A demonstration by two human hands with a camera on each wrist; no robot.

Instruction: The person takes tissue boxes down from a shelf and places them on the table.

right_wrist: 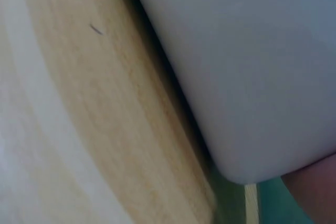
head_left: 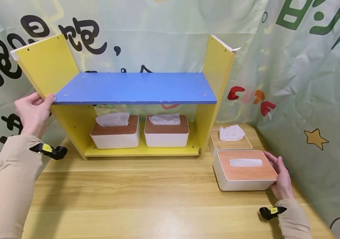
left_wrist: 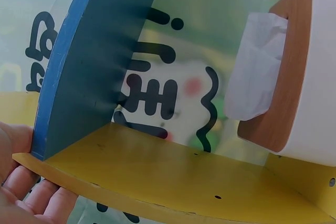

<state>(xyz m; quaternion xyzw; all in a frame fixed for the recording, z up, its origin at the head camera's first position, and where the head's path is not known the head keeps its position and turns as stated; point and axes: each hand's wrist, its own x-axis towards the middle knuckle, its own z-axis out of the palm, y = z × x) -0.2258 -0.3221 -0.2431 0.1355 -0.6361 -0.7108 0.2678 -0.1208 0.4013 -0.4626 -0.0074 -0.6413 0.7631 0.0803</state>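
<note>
- Curtain [head_left: 170,49]: a pale backdrop with bold black and green characters and smaller coloured ones; folds and cut edges keep me from reading them surely.
- Surface [head_left: 134,205]: wood-grained, carrying everything.
- Shelf [head_left: 135,87]: yellow sides, blue board, probably stiff and fairly heavy; best steadied by a side panel.
- Left hand [head_left: 34,113]: grips the shelf's left side where the blue board meets it.
- Box [head_left: 246,171]: on the surface, right of the shelf and just in front of the rear box [head_left: 231,145]. White, wood-look lid; likely light, rigid and a little slippery, best held by both ends. No brand shows.
- Right hand [head_left: 282,181]: against the box's right end; whether its fingers curl round, I cannot tell.
- Tissue [head_left: 245,162]: in the lid's slot, likely soft and easily torn.
- Yellow label [head_left: 47,148]: on the left wrist, too small to read.
</note>
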